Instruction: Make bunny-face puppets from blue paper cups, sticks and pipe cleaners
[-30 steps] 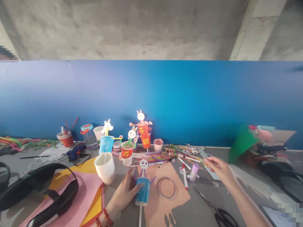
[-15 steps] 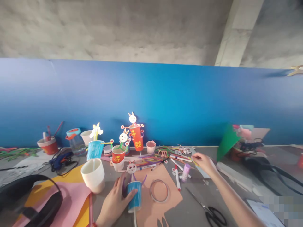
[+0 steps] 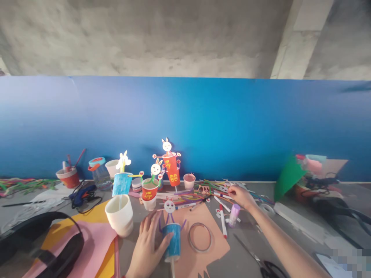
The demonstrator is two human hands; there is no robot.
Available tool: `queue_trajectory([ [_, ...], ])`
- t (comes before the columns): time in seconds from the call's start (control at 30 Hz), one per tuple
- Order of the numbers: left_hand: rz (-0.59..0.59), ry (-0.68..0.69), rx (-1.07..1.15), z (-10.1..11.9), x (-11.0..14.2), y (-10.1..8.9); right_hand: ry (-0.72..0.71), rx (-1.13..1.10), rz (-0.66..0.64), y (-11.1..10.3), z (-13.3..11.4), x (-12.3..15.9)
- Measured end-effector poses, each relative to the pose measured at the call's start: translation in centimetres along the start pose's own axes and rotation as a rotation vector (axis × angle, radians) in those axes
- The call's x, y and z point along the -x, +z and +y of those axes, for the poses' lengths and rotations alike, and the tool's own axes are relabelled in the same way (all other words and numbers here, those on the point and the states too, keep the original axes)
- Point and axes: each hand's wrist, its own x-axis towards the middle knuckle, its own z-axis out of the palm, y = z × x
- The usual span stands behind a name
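A blue paper-cup figure (image 3: 172, 242) lies on the peach paper, with a white rabbit head, purple arms and a stick at its lower end. My left hand (image 3: 152, 243) lies at its left side, thumb touching the cup and fingers stretched out, not wrapped around it. At the back right, my right hand (image 3: 242, 197) has its fingers pinched together over a pile of pipe cleaners and markers (image 3: 216, 189). Whatever is between those fingertips is hidden. A purple-capped glue stick (image 3: 234, 215) stands just below that hand, beside a red marker (image 3: 223, 221).
Several other cup figures, including a red one (image 3: 171, 168), stand behind, near white cups (image 3: 119, 214). Black headphones (image 3: 62, 231) and coloured paper (image 3: 100, 243) occupy the left. A tape ring (image 3: 190, 241) lies in the middle; scissors (image 3: 255, 256) lie right. A blue partition (image 3: 217, 127) rises behind.
My right hand has moved a little left over the pile, fingers still pinched. The left hand remains by the blue cup figure. The whole view has shifted slightly.
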Motion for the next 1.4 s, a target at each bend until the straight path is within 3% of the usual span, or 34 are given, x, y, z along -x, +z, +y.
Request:
queue_trajectory([
  [0.13,-0.011,0.126,0.040,1.1,-0.1,-0.9,-0.022,0.043,-0.065,-0.1,0.1,0.7],
  [0.27,-0.098,0.279,0.080,2.3,-0.2,-1.6,-0.071,0.054,-0.065,-0.6,-0.2,1.6],
  [0.43,-0.099,0.350,0.214,3.2,-0.2,-1.9,-0.144,0.055,-0.085,-1.1,-0.7,2.2],
  [0.7,0.007,0.246,0.374,3.3,-0.6,-2.0,-0.091,0.126,-0.007,-0.5,-0.3,0.5],
  [0.9,0.001,0.209,0.381,3.2,-0.5,-1.8,-0.100,0.101,-0.049,0.5,-0.9,-1.1],
  [1.1,0.003,0.196,0.406,3.1,-0.3,-1.8,-0.180,0.051,-0.115,-0.6,-1.4,0.6],
  [1.4,-0.010,0.193,0.441,3.0,-0.2,-1.5,-0.115,0.051,-0.068,-0.3,-1.9,1.4],
])
